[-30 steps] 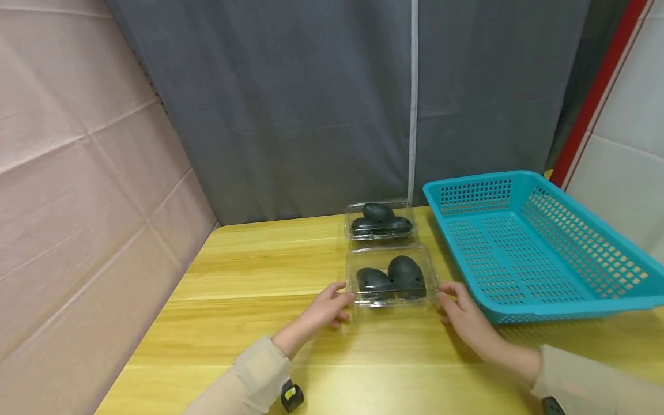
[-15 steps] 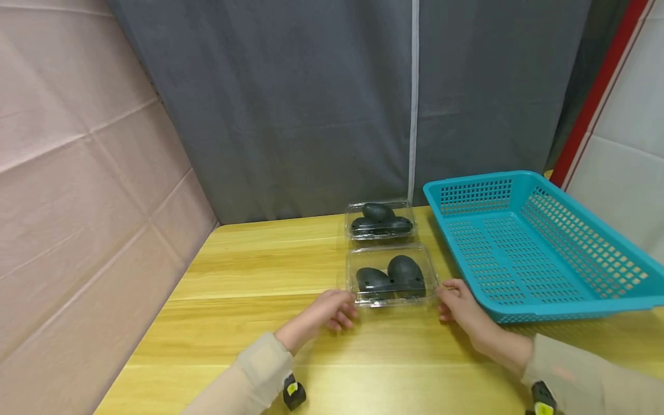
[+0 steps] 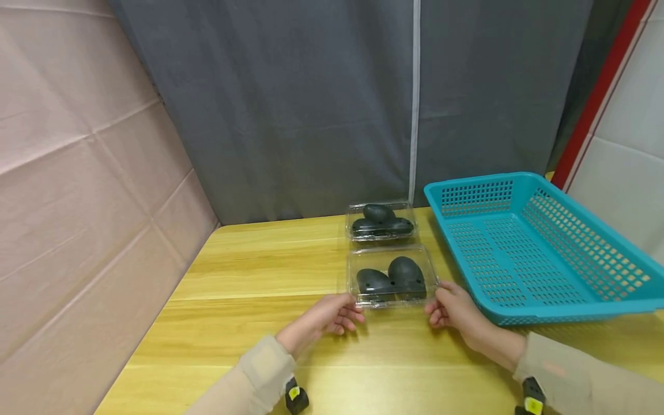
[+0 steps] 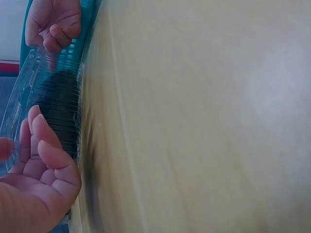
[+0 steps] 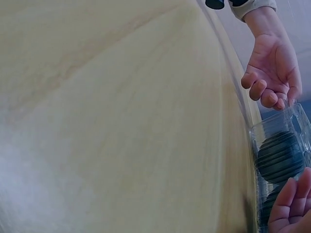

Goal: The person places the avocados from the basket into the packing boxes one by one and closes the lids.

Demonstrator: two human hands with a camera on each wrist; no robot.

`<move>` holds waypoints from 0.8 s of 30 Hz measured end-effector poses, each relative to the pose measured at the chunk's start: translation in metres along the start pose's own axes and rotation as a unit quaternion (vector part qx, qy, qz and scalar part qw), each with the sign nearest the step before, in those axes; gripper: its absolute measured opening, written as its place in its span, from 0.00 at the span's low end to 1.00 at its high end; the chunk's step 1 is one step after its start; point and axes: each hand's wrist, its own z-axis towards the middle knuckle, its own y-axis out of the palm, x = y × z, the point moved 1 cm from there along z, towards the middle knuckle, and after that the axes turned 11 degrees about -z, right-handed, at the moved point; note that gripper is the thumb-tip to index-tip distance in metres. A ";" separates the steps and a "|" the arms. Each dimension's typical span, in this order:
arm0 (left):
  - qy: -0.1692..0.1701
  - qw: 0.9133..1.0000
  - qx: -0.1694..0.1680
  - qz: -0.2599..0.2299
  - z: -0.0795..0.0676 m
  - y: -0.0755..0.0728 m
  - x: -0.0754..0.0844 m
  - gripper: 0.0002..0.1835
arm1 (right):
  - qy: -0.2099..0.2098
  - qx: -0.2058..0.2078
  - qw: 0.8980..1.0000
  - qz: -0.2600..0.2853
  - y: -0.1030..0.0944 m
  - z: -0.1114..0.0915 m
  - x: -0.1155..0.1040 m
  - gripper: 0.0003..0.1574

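A clear plastic clamshell box (image 3: 370, 260) stands on the table, its lid over dark green, avocado-like fruits (image 3: 406, 276). At its front left corner my left hand (image 3: 332, 316) pinches the rim between thumb and fingers, the other fingers spread loosely below. My right hand (image 3: 459, 314) pinches the front right corner, its remaining fingers curled beneath. In the left wrist view, the ribbed side of the box (image 4: 73, 114) runs between both hands. The right wrist view shows the left thumb and index finger right at the box corner.
Just behind stands a second clear box (image 3: 355, 208) with similar dark fruits (image 3: 378, 213). To the right, a large turquoise basket (image 3: 498, 230) sits close by my right hand. A grey curtain (image 3: 311, 115) hangs along the back edge of the wooden table (image 3: 249, 271).
Both hands have shifted slightly inward along the front corners of the near box, and the right forearm has come a little left. The boxes and basket have stayed in place.
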 end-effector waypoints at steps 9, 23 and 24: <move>-0.003 1.000 0.012 -0.008 0.000 0.001 0.000 0.15 | -0.002 0.015 1.000 0.009 0.002 0.000 0.000 0.38; 0.001 1.000 0.021 0.001 -0.003 0.002 0.002 0.15 | -0.001 0.013 1.000 0.003 0.002 -0.002 -0.002 0.38; 0.001 1.000 0.020 0.000 -0.002 0.002 0.001 0.15 | -0.003 0.012 1.000 0.002 0.002 -0.002 -0.002 0.38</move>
